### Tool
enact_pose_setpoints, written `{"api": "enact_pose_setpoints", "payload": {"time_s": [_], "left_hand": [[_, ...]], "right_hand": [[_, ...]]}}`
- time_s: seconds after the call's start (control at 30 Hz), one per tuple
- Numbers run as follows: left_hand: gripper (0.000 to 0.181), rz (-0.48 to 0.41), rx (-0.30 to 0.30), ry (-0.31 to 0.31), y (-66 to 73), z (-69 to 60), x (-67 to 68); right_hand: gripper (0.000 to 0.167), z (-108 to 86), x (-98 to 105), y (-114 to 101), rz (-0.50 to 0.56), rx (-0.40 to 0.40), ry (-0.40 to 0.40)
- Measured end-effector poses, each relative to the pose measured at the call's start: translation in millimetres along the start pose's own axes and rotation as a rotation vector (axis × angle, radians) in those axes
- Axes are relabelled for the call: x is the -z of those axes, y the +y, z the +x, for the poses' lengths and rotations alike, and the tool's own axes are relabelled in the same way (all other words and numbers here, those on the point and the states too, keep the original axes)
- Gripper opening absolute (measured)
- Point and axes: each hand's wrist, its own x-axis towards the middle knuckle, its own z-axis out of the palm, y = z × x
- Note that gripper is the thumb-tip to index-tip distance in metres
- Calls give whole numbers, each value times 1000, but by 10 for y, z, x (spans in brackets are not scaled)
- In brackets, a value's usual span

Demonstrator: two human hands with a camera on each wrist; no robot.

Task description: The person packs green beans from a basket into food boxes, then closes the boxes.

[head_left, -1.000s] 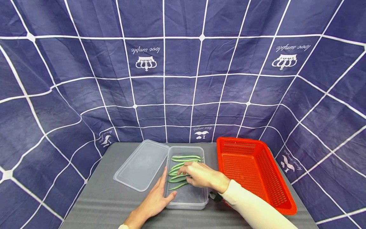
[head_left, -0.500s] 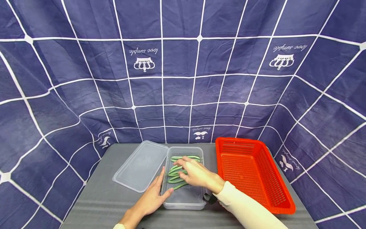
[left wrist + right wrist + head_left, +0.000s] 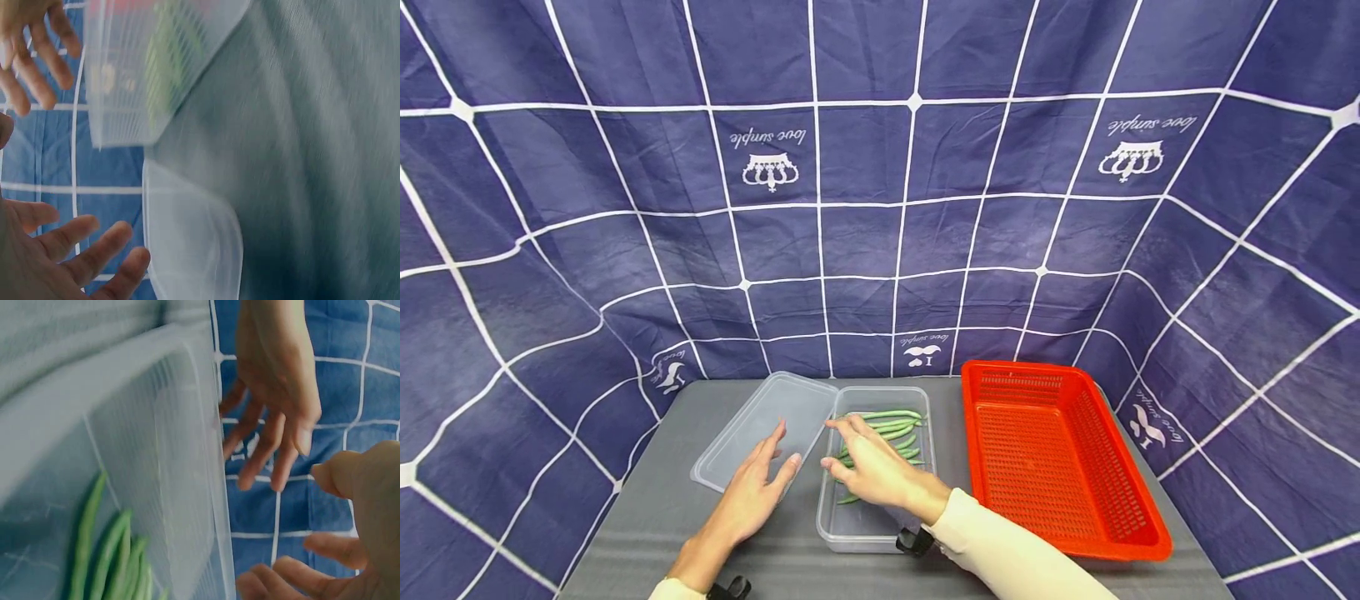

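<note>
Several green beans (image 3: 895, 427) lie side by side inside a clear plastic container (image 3: 861, 531), at the middle of the table. Over the container's left part hovers my right hand (image 3: 880, 471), its fingers loosely extended and holding nothing. The hand hides part of the beans. My left hand (image 3: 748, 500) hangs in the air, fingers spread, above the near right part of the translucent lid (image 3: 737, 442), touching nothing that I can see. In the left wrist view, the left hand (image 3: 75, 256) is close to the lid (image 3: 194, 237). The right wrist view shows the bean tips (image 3: 109, 550) through the container's wall.
An orange-red perforated plastic basket (image 3: 1030, 450) stands to the right of the container. The lid lies flat at left, its edge against the container. A grey cloth (image 3: 647, 500) covers the table, and a dark blue checked curtain (image 3: 865, 242) encloses the back and sides.
My left hand has left the container's left side and moved left over the lid. The right hand has lifted from the beans and shifted left. The view has turned slightly.
</note>
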Motion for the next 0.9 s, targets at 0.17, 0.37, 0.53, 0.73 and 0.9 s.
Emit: {"api": "enact_pose_setpoints", "payload": {"time_s": [0.17,0.37,0.53,0.73,0.9], "left_hand": [[74,60,29,25,-166,47,241],[76,86,59,24,-408,139,453],[81,95,108,1,-604,202,578],[86,124,154,-38,-812,243,660],[90,146,195,-83,-919,270,665]], "right_hand": [[72,89,-173,-139,67,-42,-11],[82,202,-355,-310,127,-78,-27],[88,306,-501,-457,187,-152,-57],[92,426,-674,-615,251,-261,-61],[95,515,-807,-703,279,-341,-68]]}}
